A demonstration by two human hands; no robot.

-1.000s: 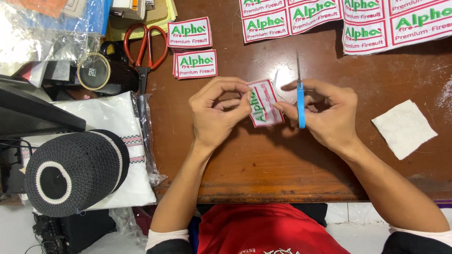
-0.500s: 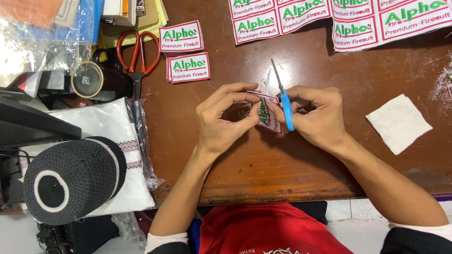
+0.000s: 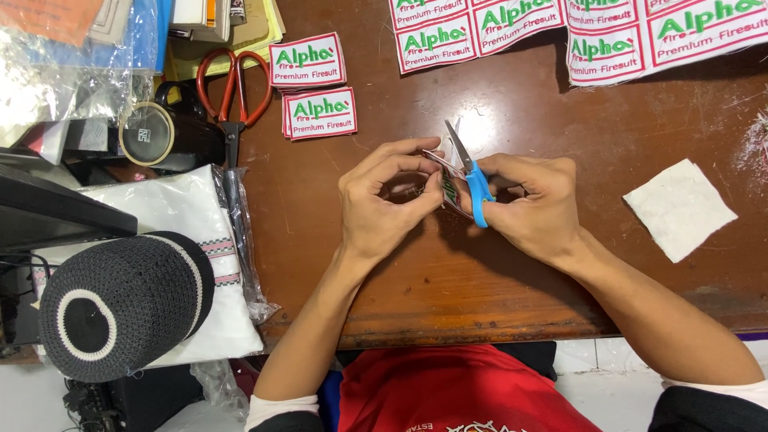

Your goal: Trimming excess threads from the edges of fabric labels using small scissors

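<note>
i saw the left hand [image 3: 382, 210] curled over the brown wooden tabletop [image 3: 496, 280], its thumb and fingertips pinched shut on the edge of a small embroidered patch [image 3: 446, 189] with a red border. the patch was held up off the tabletop between the two hands, tilted so that i mostly saw its edge and could not tell its full face. the right hand [image 3: 534, 206] was closed around small blue-handled snips [image 3: 472, 178], whose metal blades pointed up and away from me, right against the patch's top edge; whether the blades were biting into it i could not tell.

two finished patches [image 3: 314, 88] lay stacked just beyond the left hand, and a larger uncut sheet of patches [image 3: 560, 32] ran along the far edge. orange-handled scissors [image 3: 232, 92] lay at the tabletop's left end, near a roll of tape [image 3: 149, 134]. a white fabric square [image 3: 680, 208] sat well apart to the right of the right hand. a black knitted cap [image 3: 120, 304] rested on folded white cloth [image 3: 172, 208] at the lower left.
</note>
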